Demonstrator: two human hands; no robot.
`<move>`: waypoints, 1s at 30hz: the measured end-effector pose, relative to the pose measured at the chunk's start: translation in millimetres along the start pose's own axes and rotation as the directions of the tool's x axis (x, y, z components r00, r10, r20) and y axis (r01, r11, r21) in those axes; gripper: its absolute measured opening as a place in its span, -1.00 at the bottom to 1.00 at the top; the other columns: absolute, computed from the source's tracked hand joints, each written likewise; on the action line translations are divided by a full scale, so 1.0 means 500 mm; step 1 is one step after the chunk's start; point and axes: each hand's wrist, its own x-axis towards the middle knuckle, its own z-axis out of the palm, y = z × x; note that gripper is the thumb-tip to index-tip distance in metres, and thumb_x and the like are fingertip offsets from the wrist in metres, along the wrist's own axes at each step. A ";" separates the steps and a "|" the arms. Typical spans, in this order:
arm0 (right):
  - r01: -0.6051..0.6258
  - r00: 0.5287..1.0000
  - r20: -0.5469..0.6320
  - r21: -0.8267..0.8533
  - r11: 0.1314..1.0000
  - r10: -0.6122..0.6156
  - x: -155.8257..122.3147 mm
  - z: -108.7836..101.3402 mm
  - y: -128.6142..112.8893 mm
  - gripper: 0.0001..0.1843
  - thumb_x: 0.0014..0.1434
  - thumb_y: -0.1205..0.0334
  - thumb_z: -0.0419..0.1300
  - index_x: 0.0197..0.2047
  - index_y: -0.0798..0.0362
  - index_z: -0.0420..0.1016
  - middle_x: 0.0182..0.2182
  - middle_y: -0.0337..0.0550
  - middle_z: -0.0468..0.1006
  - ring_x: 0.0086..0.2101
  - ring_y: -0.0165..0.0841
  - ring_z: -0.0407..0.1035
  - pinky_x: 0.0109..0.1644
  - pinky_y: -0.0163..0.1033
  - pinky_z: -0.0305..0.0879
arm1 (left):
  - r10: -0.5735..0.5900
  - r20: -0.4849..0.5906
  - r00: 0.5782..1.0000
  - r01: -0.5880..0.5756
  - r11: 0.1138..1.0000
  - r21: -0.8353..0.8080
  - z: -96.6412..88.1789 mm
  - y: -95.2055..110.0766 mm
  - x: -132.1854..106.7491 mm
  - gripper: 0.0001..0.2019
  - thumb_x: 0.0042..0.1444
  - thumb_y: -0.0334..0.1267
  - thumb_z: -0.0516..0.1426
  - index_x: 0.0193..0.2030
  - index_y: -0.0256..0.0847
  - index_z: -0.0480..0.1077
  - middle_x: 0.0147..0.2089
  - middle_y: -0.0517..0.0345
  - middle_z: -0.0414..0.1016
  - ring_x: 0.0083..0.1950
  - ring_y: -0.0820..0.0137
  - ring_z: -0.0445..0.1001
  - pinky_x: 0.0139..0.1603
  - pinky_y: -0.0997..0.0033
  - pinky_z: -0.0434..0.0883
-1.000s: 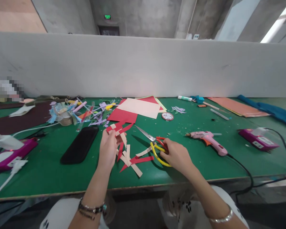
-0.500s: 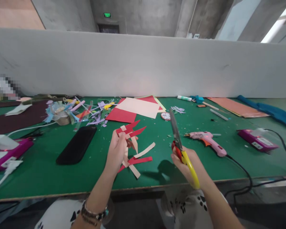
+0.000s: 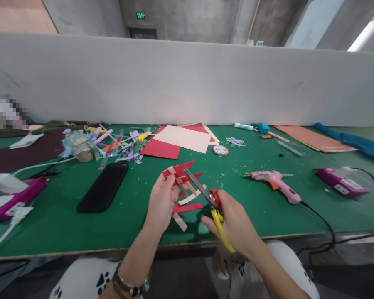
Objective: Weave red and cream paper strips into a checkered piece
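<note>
Woven red-and-pale paper piece (image 3: 178, 171) was held up over the front half of the green worktop (image 3: 137, 232), left of mid-length. Its lower left part was covered by the left hand (image 3: 163, 199), so I couldn't make out the whole weave. I had that hand closed, thumb on top, pinching the piece at its near end; two red points stuck out past the grip, toward the right. Fingers underneath mostly hidden.

Right hand (image 3: 235, 222) was closed around the handles of the scissors (image 3: 202, 189); how the fingers sat in the loops I couldn't tell. Blade tips overlapped the red points in my view; contact unclear.

Loose strips (image 3: 191, 207) lay below, near the front edge, partly behind the left hand. Phone (image 3: 103, 187) to the left, glue gun (image 3: 277, 185) to the right. Purple power strip (image 3: 15, 199) by the left end, cut off by the frame.
</note>
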 end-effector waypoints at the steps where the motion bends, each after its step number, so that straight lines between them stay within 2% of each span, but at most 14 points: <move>1: 0.016 0.999 -0.031 -0.031 0.999 -0.017 0.000 -0.001 0.001 -0.72 -0.05 0.01 0.05 -0.39 0.05 0.17 -0.57 -0.22 0.33 -0.56 -0.39 0.24 -0.51 -0.35 0.14 | -0.011 -0.009 1.000 0.011 1.000 -0.020 0.001 0.002 -0.002 -0.79 -0.19 -0.20 0.19 -0.43 -0.25 0.29 -0.62 0.30 0.35 -0.58 0.55 0.34 -0.61 0.61 0.31; 7: 0.038 0.995 -0.088 -0.165 0.986 -0.053 0.000 -0.007 0.007 -0.75 -0.02 0.02 0.01 -0.48 0.03 0.18 -0.64 -0.27 0.32 -0.64 -0.41 0.23 -0.59 -0.38 0.00 | -0.104 -0.024 0.994 0.104 0.994 -0.031 0.004 0.012 -0.008 -0.74 -0.29 -0.16 0.24 -0.52 -0.24 0.27 -0.71 0.34 0.29 -0.66 0.54 0.32 -0.60 0.56 0.35; 10: 0.018 0.993 -0.116 -0.180 0.984 -0.039 -0.001 -0.009 0.011 -0.75 -0.02 0.02 0.01 -0.45 0.04 0.23 -0.63 -0.25 0.35 -0.61 -0.40 0.26 -0.58 -0.38 0.01 | -0.060 -0.003 0.998 0.060 0.997 -0.052 0.004 0.016 -0.011 -0.75 -0.30 -0.20 0.26 -0.59 -0.25 0.26 -0.69 0.33 0.32 -0.65 0.59 0.31 -0.61 0.63 0.33; 16: -0.044 0.992 -0.123 -0.215 0.976 0.018 -0.002 -0.009 0.018 -0.70 -0.01 -0.04 0.02 -0.43 0.05 0.27 -0.60 -0.21 0.39 -0.62 -0.40 0.26 -0.58 -0.38 0.00 | -0.027 -0.017 0.999 0.026 0.995 -0.098 0.001 0.020 -0.011 -0.76 -0.29 -0.20 0.27 -0.48 -0.24 0.35 -0.61 0.28 0.42 -0.60 0.56 0.38 -0.63 0.65 0.34; 19: -0.045 0.992 -0.122 -0.221 0.974 0.018 -0.002 -0.008 0.018 -0.67 -0.01 -0.06 0.01 -0.44 0.06 0.27 -0.59 -0.20 0.40 -0.62 -0.40 0.26 -0.58 -0.37 0.00 | 0.010 -0.015 1.000 -0.011 0.996 -0.087 0.000 0.020 -0.011 -0.76 -0.27 -0.18 0.26 -0.51 -0.25 0.34 -0.63 0.27 0.41 -0.59 0.55 0.39 -0.62 0.65 0.35; 25: -0.035 0.995 -0.103 -0.191 0.981 0.015 -0.005 -0.004 0.018 -0.70 -0.03 -0.04 0.04 -0.44 0.05 0.27 -0.58 -0.22 0.40 -0.60 -0.42 0.26 -0.56 -0.38 0.01 | 0.078 -0.085 0.993 -0.082 0.996 -0.039 0.001 0.017 -0.012 -0.76 -0.28 -0.20 0.26 -0.54 -0.25 0.29 -0.63 0.32 0.36 -0.60 0.55 0.39 -0.60 0.63 0.36; 30: -0.050 0.993 -0.112 -0.190 0.981 0.029 -0.003 -0.006 0.018 -0.70 -0.03 -0.04 0.04 -0.45 0.05 0.27 -0.58 -0.22 0.40 -0.61 -0.42 0.25 -0.57 -0.38 0.01 | 0.103 -0.016 0.995 -0.103 0.995 0.001 -0.003 0.012 -0.012 -0.80 -0.17 -0.20 0.20 -0.53 -0.22 0.25 -0.59 0.31 0.39 -0.51 0.50 0.44 -0.50 0.57 0.41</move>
